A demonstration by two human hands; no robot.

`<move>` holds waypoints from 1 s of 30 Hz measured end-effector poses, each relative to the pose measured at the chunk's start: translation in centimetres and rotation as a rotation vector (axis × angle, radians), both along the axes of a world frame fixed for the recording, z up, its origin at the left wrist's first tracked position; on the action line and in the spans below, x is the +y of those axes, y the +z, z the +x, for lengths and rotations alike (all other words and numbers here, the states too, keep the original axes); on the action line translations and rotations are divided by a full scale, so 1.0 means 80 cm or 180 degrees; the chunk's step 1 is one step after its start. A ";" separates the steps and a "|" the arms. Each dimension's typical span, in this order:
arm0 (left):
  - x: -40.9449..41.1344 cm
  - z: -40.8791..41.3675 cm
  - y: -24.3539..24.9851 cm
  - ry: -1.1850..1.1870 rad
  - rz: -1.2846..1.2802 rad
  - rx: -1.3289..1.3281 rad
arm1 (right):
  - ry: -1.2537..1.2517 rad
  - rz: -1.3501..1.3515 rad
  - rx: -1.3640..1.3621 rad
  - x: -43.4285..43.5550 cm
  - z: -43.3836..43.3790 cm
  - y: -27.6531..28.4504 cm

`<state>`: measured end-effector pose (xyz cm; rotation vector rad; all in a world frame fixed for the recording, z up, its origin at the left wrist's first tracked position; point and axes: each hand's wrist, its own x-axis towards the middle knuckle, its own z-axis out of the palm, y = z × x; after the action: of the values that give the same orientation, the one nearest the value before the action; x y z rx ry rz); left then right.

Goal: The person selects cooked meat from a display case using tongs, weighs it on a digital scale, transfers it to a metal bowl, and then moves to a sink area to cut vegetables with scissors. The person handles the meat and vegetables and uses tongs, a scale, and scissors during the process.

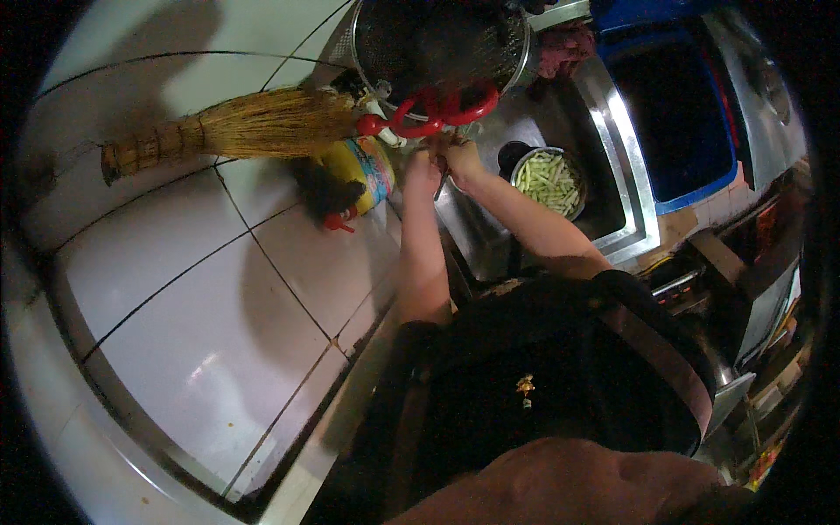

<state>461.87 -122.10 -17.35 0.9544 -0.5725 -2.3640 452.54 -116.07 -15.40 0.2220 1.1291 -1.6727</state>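
Note:
My left hand and my right hand are close together over a stainless steel sink, with fingers curled. A thin dark object shows between my wrists; I cannot tell whether either hand grips it. Just beyond my fingers are the red handles of a tap, which partly hide the fingertips. To the right of my right forearm, a round metal bowl of cut pale green vegetable pieces sits in the sink.
A large mesh strainer stands beyond the tap. On the tiled counter at left lie a straw whisk broom and a yellow bottle with a red top. A blue bin and a reddish cloth are at right.

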 end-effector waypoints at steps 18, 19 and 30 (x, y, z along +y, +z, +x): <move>-0.001 -0.010 -0.010 0.0712 -0.0214 -0.0351 | -0.0015 0.0351 -0.0907 -0.014 -0.006 0.028; -0.003 -0.018 0.000 0.0614 -0.0232 -0.0533 | -0.0015 0.0370 -0.0820 -0.012 -0.005 0.024; 0.013 -0.037 0.065 -0.0893 -0.2421 -0.3999 | 0.0897 0.1263 0.0368 0.013 0.008 0.006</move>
<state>458.89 -121.05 -12.13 1.9132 -1.9467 -1.1929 453.18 -115.06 -14.91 0.2063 1.5024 -1.2171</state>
